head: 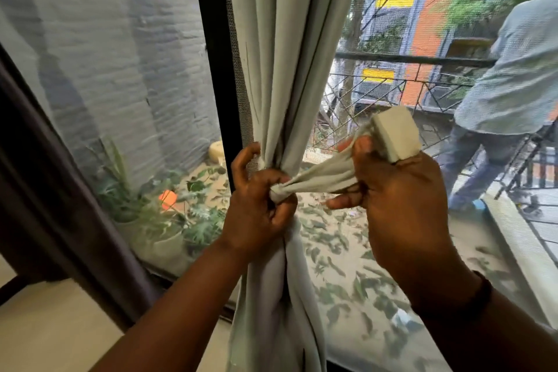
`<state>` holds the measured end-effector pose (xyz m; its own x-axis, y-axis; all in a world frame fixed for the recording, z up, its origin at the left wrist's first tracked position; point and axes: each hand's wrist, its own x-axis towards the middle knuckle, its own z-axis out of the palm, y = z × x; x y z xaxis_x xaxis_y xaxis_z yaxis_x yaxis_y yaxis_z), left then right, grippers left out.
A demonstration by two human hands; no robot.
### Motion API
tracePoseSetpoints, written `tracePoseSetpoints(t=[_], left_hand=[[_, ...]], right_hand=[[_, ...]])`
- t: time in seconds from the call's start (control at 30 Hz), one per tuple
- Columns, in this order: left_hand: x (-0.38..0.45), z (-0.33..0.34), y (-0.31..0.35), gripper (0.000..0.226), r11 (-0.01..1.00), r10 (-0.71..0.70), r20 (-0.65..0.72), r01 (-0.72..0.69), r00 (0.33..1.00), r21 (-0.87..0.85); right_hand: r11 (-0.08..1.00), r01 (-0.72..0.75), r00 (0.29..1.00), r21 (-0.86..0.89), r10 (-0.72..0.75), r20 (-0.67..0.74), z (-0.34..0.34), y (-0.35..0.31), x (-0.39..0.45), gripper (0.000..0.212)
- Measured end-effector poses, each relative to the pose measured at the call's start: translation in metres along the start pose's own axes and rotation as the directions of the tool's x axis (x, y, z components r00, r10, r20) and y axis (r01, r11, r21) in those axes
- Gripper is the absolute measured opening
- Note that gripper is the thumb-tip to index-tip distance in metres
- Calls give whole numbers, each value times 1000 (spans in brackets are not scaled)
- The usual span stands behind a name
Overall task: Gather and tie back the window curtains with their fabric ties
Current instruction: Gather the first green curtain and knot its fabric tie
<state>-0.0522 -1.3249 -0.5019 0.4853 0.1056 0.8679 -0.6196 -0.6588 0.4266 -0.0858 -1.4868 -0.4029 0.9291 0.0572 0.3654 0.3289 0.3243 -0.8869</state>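
Note:
A pale grey-green curtain (283,54) hangs in front of the window and is bunched into a narrow waist at mid-height. My left hand (256,205) is closed around that waist and pinches one end of the matching fabric tie (323,175). The tie stretches taut to the right into my right hand (395,199), which grips it. The tie's squared free end (395,133) sticks up above my right fingers. Below my left hand the curtain falls in loose folds to the floor.
A black window frame post (211,54) stands just left of the curtain. A dark curtain (60,205) hangs at the far left. Outside are potted plants (169,214), a leaf-strewn terrace, a metal railing (392,90), and a person (513,84) walking at the right.

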Motion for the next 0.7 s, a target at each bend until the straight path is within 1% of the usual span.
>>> tracePoseSetpoints(t=[0.07,0.17,0.23,0.27,0.33,0.37,0.4,0.43,0.47,0.5,0.53,0.57,0.63,0.7], left_hand=[[6,-10,-1,26,1000,-3,28,2,1000,26],[13,-22,-4,36,999,8,40,-10,999,50],[12,-27,-1,40,1000,-5,26,4,1000,21],[10,-28,3,39,1000,7,13,-7,1000,11],[5,-32,9,35,998,54,-26,-55,998,-41],[1,-33,9,37,992,63,-57,-69,996,-102],[-2,-32,8,46,982,33,-79,-47,996,-182],[-4,-32,7,63,963,-61,-75,39,995,-266],[-4,-35,7,81,920,-209,-30,186,978,-344],[-5,-37,5,95,865,-339,22,321,940,-386],[-6,-41,4,99,817,-427,67,416,902,-399],[-5,-46,3,93,798,-474,97,473,875,-374],[-2,-58,1,71,824,-477,125,492,870,-279],[2,-70,0,45,831,-458,143,479,877,-282]], right_hand=[[999,-47,998,-21,46,-45,4,5,13,25],[988,-104,991,-117,93,-98,9,17,34,15],[964,-171,984,-204,156,-88,16,30,45,11],[941,-222,975,-255,212,-68,20,38,49,10],[870,-344,933,-353,358,-28,29,54,53,8],[828,-399,900,-394,436,5,35,61,51,7],[792,-439,862,-424,504,49,41,65,47,9],[773,-463,832,-434,548,87,45,71,45,16],[772,-494,813,-400,573,103,51,76,40,23],[779,-521,805,-349,584,104,56,80,35,29],[789,-530,805,-310,584,110,61,84,30,30],[794,-533,802,-293,584,124,65,91,27,28],[790,-545,795,-283,593,125,73,104,18,27],[766,-582,779,-273,621,84,81,119,7,41]])
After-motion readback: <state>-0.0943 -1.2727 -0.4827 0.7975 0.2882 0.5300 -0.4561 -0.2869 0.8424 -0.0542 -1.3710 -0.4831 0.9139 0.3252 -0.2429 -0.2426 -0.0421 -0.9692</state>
